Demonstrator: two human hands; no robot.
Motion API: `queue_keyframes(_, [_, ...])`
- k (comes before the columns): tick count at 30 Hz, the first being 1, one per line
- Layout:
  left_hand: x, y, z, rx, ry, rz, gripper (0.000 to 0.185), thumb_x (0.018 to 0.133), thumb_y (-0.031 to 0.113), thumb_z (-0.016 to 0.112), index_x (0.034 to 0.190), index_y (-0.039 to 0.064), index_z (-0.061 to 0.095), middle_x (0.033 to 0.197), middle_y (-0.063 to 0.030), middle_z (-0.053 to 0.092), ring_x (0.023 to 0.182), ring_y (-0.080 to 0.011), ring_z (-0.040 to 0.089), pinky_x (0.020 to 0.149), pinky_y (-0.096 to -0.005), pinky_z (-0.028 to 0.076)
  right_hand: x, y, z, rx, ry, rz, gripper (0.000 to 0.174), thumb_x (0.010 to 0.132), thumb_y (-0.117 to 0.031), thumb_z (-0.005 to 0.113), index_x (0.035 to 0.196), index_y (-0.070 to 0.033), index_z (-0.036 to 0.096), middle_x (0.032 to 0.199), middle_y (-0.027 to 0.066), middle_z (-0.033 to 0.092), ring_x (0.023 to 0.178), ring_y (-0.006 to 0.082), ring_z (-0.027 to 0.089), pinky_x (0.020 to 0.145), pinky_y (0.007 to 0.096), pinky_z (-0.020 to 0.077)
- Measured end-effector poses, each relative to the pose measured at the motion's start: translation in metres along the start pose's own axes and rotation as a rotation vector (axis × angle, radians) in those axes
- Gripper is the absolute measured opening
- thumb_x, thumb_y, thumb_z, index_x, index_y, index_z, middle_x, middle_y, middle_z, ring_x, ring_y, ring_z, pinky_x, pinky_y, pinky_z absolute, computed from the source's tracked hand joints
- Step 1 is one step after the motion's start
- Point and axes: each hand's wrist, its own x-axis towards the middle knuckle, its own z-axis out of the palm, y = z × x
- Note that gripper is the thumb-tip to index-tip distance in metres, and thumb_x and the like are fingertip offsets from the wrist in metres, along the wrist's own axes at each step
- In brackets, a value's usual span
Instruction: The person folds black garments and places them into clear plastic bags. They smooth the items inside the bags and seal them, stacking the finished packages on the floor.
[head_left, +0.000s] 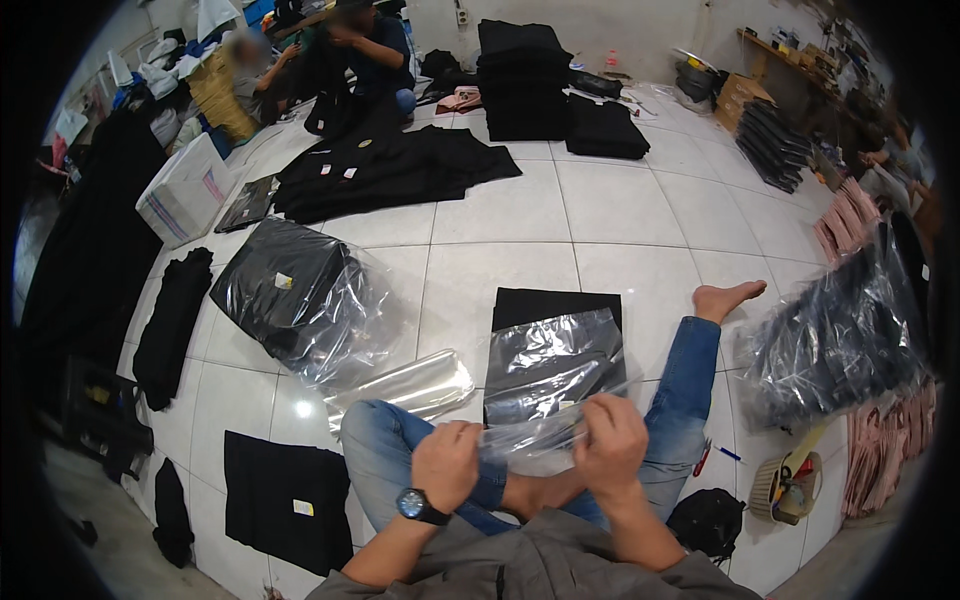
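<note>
Both hands grip the near, open end of a clear plastic bag (551, 341), which lies over a folded black garment (556, 301) on the floor between the legs. My left hand (448, 463), with a dark watch at its wrist, pinches the bag's left edge. My right hand (613, 442) pinches its right edge. A label shows faintly near the bag's near end. How far the garment sits inside the bag, I cannot tell. Left of these lie a stack of clear bags (420, 384) and a folded black garment with a yellow-and-white label (289, 499).
A large bagged black bundle (289, 285) lies at front left, another bagged pile (832, 337) at right. A basket of tools (784, 487), red-handled tool (702, 457) and blue pen (727, 454) lie near the right knee. Stacked black garments (525, 90) stand ahead; people sit at upper left.
</note>
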Motion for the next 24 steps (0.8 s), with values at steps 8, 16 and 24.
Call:
queue_keyframes(8, [0.005, -0.034, -0.039, 0.066, 0.304, -0.265, 0.029, 0.089, 0.003, 0.068, 0.118, 0.006, 0.071, 0.117, -0.0132, 0.068, 0.091, -0.0308, 0.069, 0.077, -0.041, 0.056, -0.015, 0.008, -0.011, 0.119, -0.476, 0.244, 0.028, 0.079, -0.001, 0.069, 0.106, -0.006, 0.072, 0.108, 0.0108, 0.068, 0.094, 0.0349, 0.07, 0.079, 0.0443, 0.0576])
queue_keyframes(16, [-0.022, -0.052, -0.069, -0.129, 0.363, -0.253, 0.035, 0.088, -0.006, 0.06, 0.119, 0.0, 0.073, 0.134, -0.0196, 0.067, 0.094, -0.0325, 0.071, 0.079, -0.0379, 0.058, -0.015, -0.014, 0.012, 0.254, -0.439, -0.026, 0.034, 0.08, -0.003, 0.068, 0.114, -0.004, 0.067, 0.115, 0.0156, 0.068, 0.097, 0.0374, 0.071, 0.082, 0.0465, 0.0585])
queue_keyframes(24, [-0.1, -0.062, -0.107, 0.27, -0.025, -0.284, 0.043, 0.076, -0.009, 0.056, 0.114, 0.0, 0.074, 0.127, -0.0189, 0.07, 0.104, -0.0369, 0.067, 0.09, -0.0429, 0.056, -0.036, -0.02, 0.029, 0.493, -1.126, 0.134, 0.043, 0.083, -0.006, 0.066, 0.125, -0.002, 0.063, 0.12, 0.0224, 0.066, 0.108, 0.041, 0.068, 0.092, 0.0486, 0.0551])
